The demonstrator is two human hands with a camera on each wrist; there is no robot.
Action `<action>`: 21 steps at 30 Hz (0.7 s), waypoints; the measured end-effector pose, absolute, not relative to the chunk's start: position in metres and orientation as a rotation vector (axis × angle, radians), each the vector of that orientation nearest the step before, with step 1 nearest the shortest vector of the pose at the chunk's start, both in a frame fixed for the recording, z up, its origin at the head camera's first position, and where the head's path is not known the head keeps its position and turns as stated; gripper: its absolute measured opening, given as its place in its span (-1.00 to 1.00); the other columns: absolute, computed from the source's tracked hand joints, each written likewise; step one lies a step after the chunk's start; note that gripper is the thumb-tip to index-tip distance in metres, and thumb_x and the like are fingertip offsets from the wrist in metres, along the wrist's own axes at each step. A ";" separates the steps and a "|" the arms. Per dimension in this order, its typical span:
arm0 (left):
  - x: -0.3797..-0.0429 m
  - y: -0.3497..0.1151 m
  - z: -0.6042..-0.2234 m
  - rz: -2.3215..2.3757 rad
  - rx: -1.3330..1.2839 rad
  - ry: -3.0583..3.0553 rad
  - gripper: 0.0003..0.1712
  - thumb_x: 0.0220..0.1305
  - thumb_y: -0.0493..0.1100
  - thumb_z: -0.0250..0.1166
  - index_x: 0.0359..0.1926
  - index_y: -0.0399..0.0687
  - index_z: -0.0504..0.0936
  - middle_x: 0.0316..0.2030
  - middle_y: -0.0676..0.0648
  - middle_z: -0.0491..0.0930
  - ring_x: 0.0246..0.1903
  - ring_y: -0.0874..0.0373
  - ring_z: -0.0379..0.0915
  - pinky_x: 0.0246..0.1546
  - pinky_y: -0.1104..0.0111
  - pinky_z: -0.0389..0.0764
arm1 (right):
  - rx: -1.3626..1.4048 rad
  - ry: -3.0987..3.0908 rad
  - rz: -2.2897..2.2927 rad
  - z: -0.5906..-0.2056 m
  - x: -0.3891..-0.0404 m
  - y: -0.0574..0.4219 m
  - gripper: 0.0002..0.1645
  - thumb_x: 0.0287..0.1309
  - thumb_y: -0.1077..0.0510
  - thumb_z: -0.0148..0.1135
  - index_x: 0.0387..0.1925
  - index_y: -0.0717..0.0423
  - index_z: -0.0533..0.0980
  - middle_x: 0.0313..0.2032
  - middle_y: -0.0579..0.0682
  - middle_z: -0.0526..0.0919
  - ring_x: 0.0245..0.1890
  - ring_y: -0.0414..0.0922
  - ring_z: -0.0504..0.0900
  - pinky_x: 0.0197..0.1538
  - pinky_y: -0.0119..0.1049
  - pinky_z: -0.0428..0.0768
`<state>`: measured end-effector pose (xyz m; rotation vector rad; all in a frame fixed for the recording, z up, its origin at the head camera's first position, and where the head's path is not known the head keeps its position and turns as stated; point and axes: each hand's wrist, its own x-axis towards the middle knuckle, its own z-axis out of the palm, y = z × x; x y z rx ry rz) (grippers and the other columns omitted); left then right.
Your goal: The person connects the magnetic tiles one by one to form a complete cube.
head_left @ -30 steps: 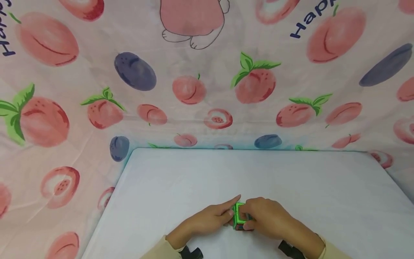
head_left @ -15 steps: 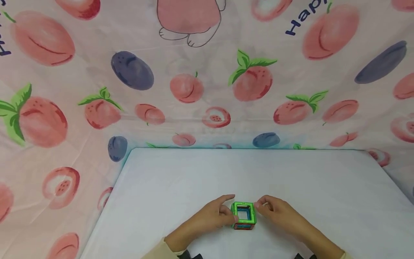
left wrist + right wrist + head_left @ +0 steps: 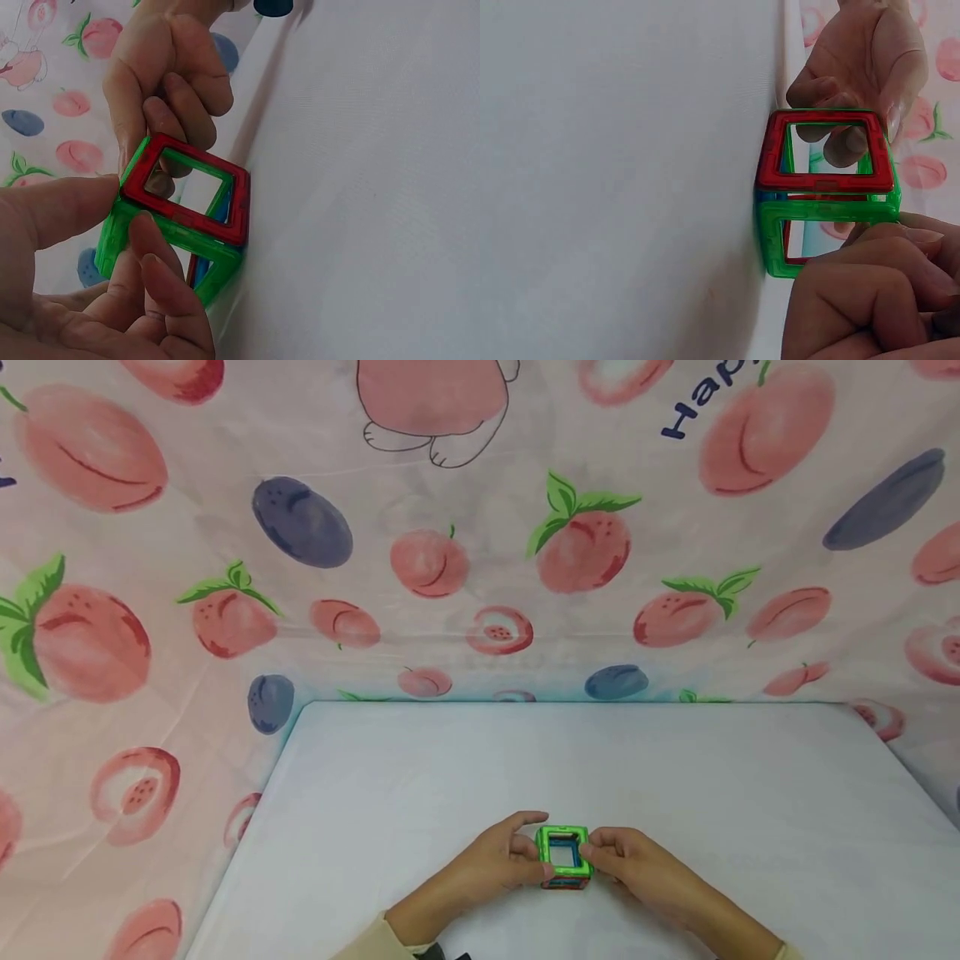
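A small cube of magnetic tiles (image 3: 566, 872) stands on the white table, made of see-through square frames. Its top and sides are green, the front one is red (image 3: 825, 182), and blue shows low down. From the left, my left hand (image 3: 495, 862) holds it, thumb at the front left top corner and index finger stretched out past the far corner. Its other fingers touch the green side in the left wrist view. My right hand (image 3: 641, 862) pinches the right top edge, with thumb on top and fingers curled by the side.
The white tabletop (image 3: 420, 768) spreads around the cube. Behind and to the left hangs a cloth (image 3: 510, 552) printed with peaches and blue fruit, meeting the table's back edge.
My right hand has lifted off the cube's top, uncovering its opening, moved right, then come back to pinch the right edge. My left thumb has settled on the front left corner.
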<state>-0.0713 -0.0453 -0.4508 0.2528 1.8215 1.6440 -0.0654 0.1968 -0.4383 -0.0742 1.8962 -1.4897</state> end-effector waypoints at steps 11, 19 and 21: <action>-0.071 -0.042 -0.447 1.635 0.234 1.846 -0.25 0.10 -0.10 0.35 0.32 0.02 0.26 -0.36 0.02 0.66 -0.36 0.19 0.49 -0.32 0.36 0.44 | -0.051 2.051 -1.370 -0.433 -0.070 0.197 -0.48 0.20 -0.21 0.13 -0.23 0.21 0.47 -0.62 -0.11 0.31 -0.63 -0.21 0.22 -0.61 -0.37 0.18; -0.072 -0.044 -0.449 1.642 0.236 1.867 -0.37 0.22 -0.04 0.27 0.28 0.01 0.31 -0.38 0.02 0.66 -0.40 0.12 0.51 -0.38 0.35 0.44 | -0.166 2.410 -1.127 -0.427 -0.098 0.189 -0.60 0.19 -0.32 0.07 -0.21 -0.16 0.56 -0.34 -0.09 0.56 -0.27 -0.14 0.46 -0.25 -0.18 0.44; -0.072 -0.045 -0.450 1.648 0.243 1.849 -0.38 0.22 -0.05 0.26 0.28 0.00 0.31 -0.38 0.01 0.66 -0.40 0.12 0.51 -0.37 0.35 0.45 | -0.220 2.316 -1.151 -0.427 -0.104 0.187 -0.61 0.22 -0.29 0.05 -0.21 -0.16 0.60 -0.31 -0.13 0.57 -0.23 -0.15 0.45 -0.20 -0.15 0.42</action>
